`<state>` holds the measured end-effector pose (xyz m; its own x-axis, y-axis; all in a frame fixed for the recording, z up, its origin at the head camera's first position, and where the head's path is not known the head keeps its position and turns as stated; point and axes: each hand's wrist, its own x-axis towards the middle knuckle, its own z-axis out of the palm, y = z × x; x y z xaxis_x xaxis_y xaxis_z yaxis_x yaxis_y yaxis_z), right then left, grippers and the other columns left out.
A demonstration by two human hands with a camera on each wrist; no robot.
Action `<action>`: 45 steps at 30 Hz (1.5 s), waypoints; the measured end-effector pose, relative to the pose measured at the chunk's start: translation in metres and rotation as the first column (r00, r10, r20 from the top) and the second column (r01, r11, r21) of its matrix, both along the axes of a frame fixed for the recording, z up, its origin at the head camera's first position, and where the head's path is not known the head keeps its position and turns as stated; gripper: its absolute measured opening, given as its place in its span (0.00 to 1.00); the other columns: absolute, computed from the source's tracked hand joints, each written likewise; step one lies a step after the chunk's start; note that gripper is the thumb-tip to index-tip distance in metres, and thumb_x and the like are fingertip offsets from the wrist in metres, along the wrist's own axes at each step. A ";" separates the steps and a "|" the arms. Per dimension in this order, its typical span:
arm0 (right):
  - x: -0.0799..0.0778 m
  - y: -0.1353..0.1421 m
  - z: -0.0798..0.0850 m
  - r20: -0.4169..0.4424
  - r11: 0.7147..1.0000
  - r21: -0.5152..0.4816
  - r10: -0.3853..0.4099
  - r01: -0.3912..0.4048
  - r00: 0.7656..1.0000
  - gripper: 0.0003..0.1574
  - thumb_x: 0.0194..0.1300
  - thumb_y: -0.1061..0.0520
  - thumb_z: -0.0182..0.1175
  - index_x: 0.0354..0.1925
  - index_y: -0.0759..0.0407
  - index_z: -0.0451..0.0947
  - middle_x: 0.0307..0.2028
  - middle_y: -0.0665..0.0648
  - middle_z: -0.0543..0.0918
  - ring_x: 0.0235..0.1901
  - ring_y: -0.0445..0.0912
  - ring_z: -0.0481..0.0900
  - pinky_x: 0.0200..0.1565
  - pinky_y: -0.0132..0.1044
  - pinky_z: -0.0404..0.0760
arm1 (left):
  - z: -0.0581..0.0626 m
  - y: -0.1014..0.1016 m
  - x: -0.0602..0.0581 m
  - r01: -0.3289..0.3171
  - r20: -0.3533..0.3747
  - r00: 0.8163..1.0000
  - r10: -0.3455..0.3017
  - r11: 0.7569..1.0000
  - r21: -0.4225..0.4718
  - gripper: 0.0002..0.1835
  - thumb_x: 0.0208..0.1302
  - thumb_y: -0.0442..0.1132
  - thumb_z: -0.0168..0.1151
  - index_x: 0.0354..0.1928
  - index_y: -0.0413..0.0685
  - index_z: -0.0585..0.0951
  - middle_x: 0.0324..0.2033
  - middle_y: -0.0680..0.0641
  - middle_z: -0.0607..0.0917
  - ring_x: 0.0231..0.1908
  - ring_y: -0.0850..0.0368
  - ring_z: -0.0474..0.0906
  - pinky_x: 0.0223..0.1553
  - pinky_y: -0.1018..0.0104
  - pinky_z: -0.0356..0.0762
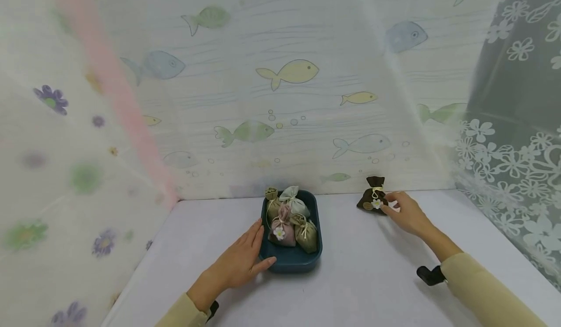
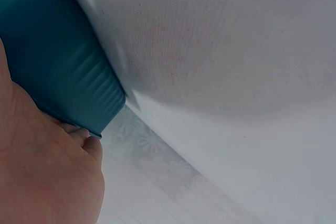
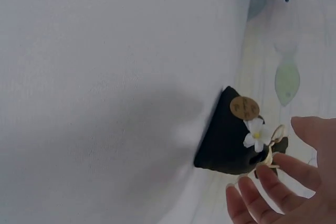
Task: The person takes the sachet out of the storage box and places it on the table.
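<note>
My left hand (image 1: 236, 263) lies along the left side of a dark blue tray (image 1: 292, 263), its fingers straight and the thumb at the front rim. In the left wrist view, fingertips touch the rim of the tray (image 2: 63, 51). Inside sit several small drawstring pouches: a pink one (image 1: 287, 235) with a white flower, a white one (image 1: 298, 205), an olive one (image 1: 307, 237) and another olive one (image 1: 272, 205). To the right, a dark brown pouch (image 1: 373, 201) stands upright with a cream tie, white flower and round tag. My right hand (image 3: 299, 182) is beside its neck, fingers spread.
The tray and brown pouch stand on a white-covered table (image 1: 350, 278). Behind it hangs a pale curtain (image 1: 298, 98) printed with fish. A flower-printed sheet (image 1: 65, 171) hangs on the left, and white floral lace (image 1: 526, 190) on the right.
</note>
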<state>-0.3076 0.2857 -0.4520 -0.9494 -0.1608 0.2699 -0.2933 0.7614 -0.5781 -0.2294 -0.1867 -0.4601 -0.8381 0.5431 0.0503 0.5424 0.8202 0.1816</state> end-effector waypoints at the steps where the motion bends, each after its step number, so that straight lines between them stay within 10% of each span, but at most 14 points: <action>1: 0.002 -0.002 0.000 -0.002 1.000 -0.003 0.007 -0.007 1.000 0.28 0.75 0.54 0.60 0.60 0.77 0.73 0.57 0.77 0.76 0.51 0.68 0.78 0.50 0.60 0.79 | 0.000 0.000 0.000 -0.002 0.002 1.000 0.002 1.000 -0.004 0.52 0.76 0.71 0.39 0.79 0.30 0.51 0.80 0.35 0.44 0.79 0.41 0.45 0.75 0.46 0.55; 45: 0.031 -0.124 0.018 -0.070 0.925 -0.086 0.364 -0.369 0.929 0.21 0.72 0.55 0.64 0.59 0.63 0.78 0.53 0.59 0.81 0.54 0.59 0.79 0.55 0.59 0.79 | 0.000 0.000 0.000 -0.014 -0.005 1.000 0.014 1.000 -0.005 0.52 0.75 0.72 0.39 0.79 0.31 0.52 0.80 0.35 0.45 0.79 0.42 0.46 0.75 0.46 0.54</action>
<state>-0.2766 0.1622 -0.4345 -0.8134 -0.4659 0.3484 -0.5728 0.5369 -0.6193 -0.2297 -0.1864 -0.4598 -0.8454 0.5316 0.0512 0.5317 0.8287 0.1747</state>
